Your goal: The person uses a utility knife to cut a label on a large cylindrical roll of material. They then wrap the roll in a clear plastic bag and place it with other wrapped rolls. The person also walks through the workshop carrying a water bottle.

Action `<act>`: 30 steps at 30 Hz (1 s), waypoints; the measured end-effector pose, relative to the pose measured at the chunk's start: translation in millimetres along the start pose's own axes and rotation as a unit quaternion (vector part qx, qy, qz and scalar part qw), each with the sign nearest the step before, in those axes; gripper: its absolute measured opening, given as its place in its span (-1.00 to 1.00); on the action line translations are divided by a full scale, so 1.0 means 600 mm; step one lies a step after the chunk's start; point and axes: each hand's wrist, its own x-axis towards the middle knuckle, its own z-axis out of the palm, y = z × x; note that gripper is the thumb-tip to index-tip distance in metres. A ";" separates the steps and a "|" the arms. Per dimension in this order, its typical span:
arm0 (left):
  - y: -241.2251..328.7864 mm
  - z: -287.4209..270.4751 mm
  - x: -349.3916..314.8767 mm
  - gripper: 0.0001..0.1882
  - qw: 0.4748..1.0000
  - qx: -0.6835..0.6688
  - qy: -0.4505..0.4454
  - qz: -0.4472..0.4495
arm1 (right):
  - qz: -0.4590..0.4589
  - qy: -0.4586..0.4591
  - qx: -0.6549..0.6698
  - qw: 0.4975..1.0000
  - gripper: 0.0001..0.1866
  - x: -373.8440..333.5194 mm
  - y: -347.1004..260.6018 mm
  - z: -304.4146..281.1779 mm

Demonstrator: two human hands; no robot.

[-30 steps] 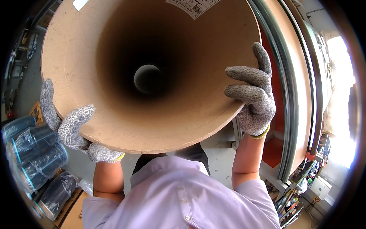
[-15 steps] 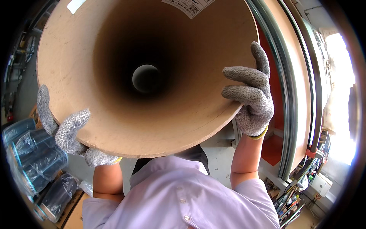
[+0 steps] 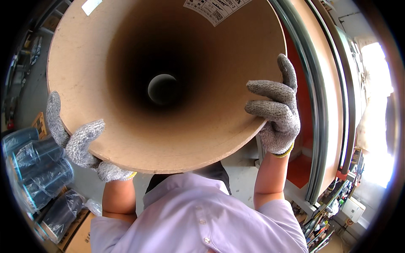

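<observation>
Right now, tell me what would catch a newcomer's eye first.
Probably the huge hollow brown tube filling the upper middle, a pale round opening deep inside it. Then the gloved left hand at its lower left rim and the right hand at its right edge. Far left lie plastic-wrapped rolls.

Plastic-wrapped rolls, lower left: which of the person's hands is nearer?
Left. The left hand holds the cardboard tube by its lower-left rim, on the same side as the plastic-wrapped rolls; the right hand holds the right rim, across the opening.
</observation>
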 end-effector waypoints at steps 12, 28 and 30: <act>-0.009 0.006 -0.001 -0.38 0.996 0.021 -0.015 -0.082 | 0.033 -0.002 0.004 0.999 -0.80 0.019 0.008 -0.001; -0.026 -0.004 0.029 -0.18 0.989 0.120 -0.082 -0.007 | 0.019 0.002 -0.001 1.000 -0.75 0.023 0.018 -0.001; -0.026 -0.007 0.028 -0.19 0.989 0.120 -0.080 -0.007 | 0.024 -0.003 0.002 1.000 -0.78 0.025 0.016 -0.001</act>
